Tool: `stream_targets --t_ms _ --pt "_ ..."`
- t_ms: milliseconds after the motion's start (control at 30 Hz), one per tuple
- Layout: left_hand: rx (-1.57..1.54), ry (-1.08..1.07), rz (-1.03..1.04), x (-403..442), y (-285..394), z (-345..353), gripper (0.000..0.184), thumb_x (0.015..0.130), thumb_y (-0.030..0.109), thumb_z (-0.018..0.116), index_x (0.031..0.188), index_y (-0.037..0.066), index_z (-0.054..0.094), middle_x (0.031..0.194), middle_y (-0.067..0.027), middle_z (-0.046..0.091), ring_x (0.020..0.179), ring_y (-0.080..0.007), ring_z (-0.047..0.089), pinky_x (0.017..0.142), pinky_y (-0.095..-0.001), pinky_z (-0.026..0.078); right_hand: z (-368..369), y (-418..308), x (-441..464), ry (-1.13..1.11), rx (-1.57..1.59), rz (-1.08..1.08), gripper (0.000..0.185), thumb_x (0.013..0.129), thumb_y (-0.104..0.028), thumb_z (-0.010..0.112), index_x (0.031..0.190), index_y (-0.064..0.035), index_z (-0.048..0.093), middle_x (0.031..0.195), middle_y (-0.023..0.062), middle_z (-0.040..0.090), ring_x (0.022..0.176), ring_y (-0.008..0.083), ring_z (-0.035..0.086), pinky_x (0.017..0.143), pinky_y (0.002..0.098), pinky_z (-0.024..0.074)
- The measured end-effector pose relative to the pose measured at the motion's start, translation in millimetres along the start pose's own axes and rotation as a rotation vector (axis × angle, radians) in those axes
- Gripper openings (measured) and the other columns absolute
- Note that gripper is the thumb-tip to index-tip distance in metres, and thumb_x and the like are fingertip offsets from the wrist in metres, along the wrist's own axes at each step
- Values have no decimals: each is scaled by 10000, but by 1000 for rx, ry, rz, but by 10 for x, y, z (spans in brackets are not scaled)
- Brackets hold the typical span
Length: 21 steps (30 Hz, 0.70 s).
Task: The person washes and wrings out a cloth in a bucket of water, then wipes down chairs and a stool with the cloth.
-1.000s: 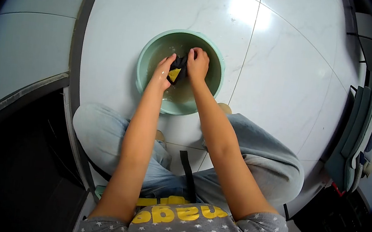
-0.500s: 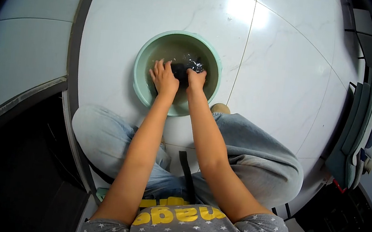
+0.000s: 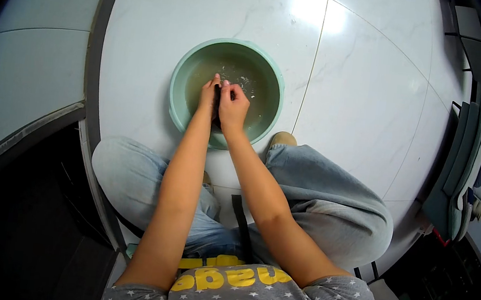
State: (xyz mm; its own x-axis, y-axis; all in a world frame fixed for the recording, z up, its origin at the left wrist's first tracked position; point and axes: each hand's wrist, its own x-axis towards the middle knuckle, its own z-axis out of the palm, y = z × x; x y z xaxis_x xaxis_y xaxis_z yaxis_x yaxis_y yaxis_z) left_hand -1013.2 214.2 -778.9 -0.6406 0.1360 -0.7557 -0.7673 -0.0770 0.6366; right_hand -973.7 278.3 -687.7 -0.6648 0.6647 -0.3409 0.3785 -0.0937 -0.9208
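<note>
A pale green round basin (image 3: 175,87) on the floor holds cloudy water (image 3: 262,85). Inside its rim, a dark wet cloth (image 3: 216,102) is squeezed between my two hands, its exact kind hard to make out. My left hand (image 3: 208,95) is pressed along the cloth's left side with the fingers pointing away from me. On the other side, my right hand (image 3: 233,107) is closed with curled fingers, gripping the cloth. Both hands are near the basin's centre, and part of the cloth is hidden by them.
My bent legs in jeans (image 3: 330,186) flank the near side of the basin. White glossy floor tiles (image 3: 364,87) surround it. A dark-edged cabinet or door frame (image 3: 96,47) runs along the left, and a sofa with cushions (image 3: 461,167) is at the far right.
The hands were spread over the cloth low in the water; now they are together, with the cloth bunched between them. My right hand moved left and its fingers curled.
</note>
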Motion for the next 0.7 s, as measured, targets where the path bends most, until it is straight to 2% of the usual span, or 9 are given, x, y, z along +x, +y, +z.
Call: stream_targets --t_ms 33,100,167,200,333,433,500,600,700 --pt "-169 -26 -95 -70 107 25 371 899 368 440 724 54 527 645 -39 514 575 -159 492 532 -293 423 48 16 -1 17 -38 -129 279 844 -204 576 669 11 557 510 57 479 480 101 393 457 268 342" --pt "-134 84 -141 -208 134 111 372 907 381 425 814 44 550 731 -67 552 649 -186 533 582 -314 449 115 28 70 33 -186 -197 309 841 -232 550 644 5 534 594 195 551 500 345 506 492 383 404" --pt "-432 39 -74 -283 57 154 397 917 379 403 956 10 542 879 -99 573 765 -215 566 645 -332 470 131 51 255 55 -306 -239 326 849 -246 531 637 2 533 604 202 554 533 368 520 503 404 410" --pt "-403 86 -90 -483 195 250 403 925 347 392 1069 -12 505 1005 -116 557 885 -232 562 718 -336 469 123 76 352 80 -427 -282 345 856 -260 512 630 -1 531 615 208 556 566 392 533 515 426 416" --pt "-243 149 29 -388 99 316 377 925 342 408 1013 -1 538 1010 -101 567 898 -195 521 766 -319 424 59 139 532 131 -395 -113 344 862 -269 485 648 -11 561 620 212 556 572 408 531 526 452 413" --pt "84 244 130 -226 188 173 428 885 416 456 749 21 550 744 -67 560 655 -157 493 594 -314 408 18 -23 255 71 -256 -90 334 860 -259 481 657 -8 567 613 221 545 565 407 529 524 444 410" --pt "236 246 149 7 308 53 435 886 416 447 704 32 537 668 -47 531 583 -177 483 553 -330 404 87 -48 1 31 -174 -43 328 864 -241 495 680 24 555 604 207 532 518 339 489 517 393 391" --pt "73 195 90 -37 366 46 377 876 399 484 698 68 506 642 -16 492 551 -150 459 516 -297 389 135 -23 67 25 -122 30 327 873 -240 493 680 21 540 577 190 514 506 323 481 515 385 386" --pt "-168 92 -16 -261 430 47 322 864 384 529 725 96 492 640 1 468 551 -116 444 510 -262 382 111 156 241 123 -211 -84 321 882 -246 484 702 15 532 579 189 514 516 323 490 522 386 387"
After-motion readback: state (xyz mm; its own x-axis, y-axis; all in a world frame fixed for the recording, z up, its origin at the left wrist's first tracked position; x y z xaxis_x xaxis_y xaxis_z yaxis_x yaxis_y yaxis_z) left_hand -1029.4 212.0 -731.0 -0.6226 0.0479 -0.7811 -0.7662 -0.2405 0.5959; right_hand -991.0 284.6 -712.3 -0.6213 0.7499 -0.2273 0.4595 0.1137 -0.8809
